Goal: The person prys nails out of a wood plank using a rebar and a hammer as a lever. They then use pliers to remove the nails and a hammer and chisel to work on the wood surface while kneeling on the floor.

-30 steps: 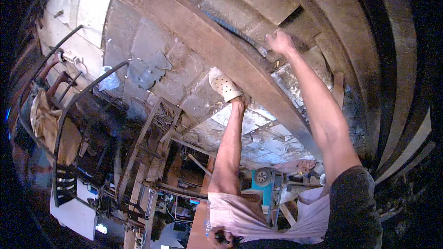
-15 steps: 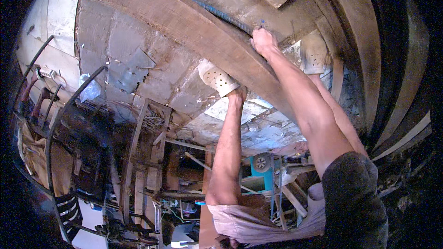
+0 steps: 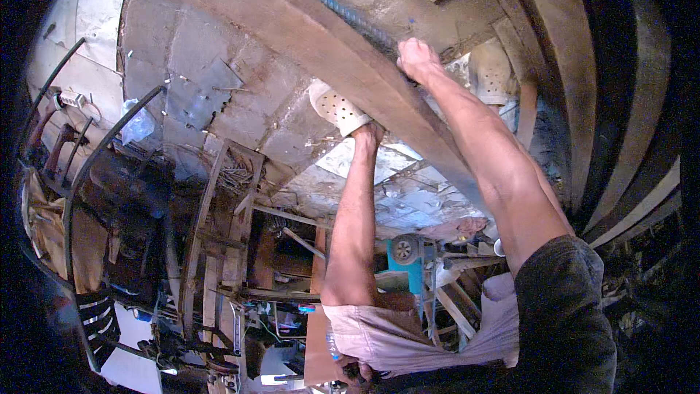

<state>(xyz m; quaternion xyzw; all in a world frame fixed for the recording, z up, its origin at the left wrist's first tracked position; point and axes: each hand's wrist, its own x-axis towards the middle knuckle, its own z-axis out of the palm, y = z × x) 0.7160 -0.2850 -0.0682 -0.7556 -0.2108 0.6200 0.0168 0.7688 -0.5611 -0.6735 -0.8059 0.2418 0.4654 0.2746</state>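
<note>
1. You are closing your right hand [image 3: 418, 58] in a fist around a ribbed steel bar [image 3: 350, 18], gripping it at its lower end.
2. The steel bar is lying along the top of a long wooden beam [image 3: 292, 25], which is running from the upper left down toward the right.
3. Your left hand [image 3: 355, 372] is showing only in part at the lower edge, below the pinkish shorts [image 3: 394, 335]; I cannot tell whether it is open or closed.
4. One leg is stretching up the middle of the view, its foot in a white perforated clog [image 3: 335, 106] just beside the beam's near edge.
5. A second white clog [image 3: 496, 73] is standing on the far side of the beam, close to your right forearm.
6. A blue wheeled machine [image 3: 405, 252] is sitting near the knee, among wooden frames [image 3: 219, 233].
</note>
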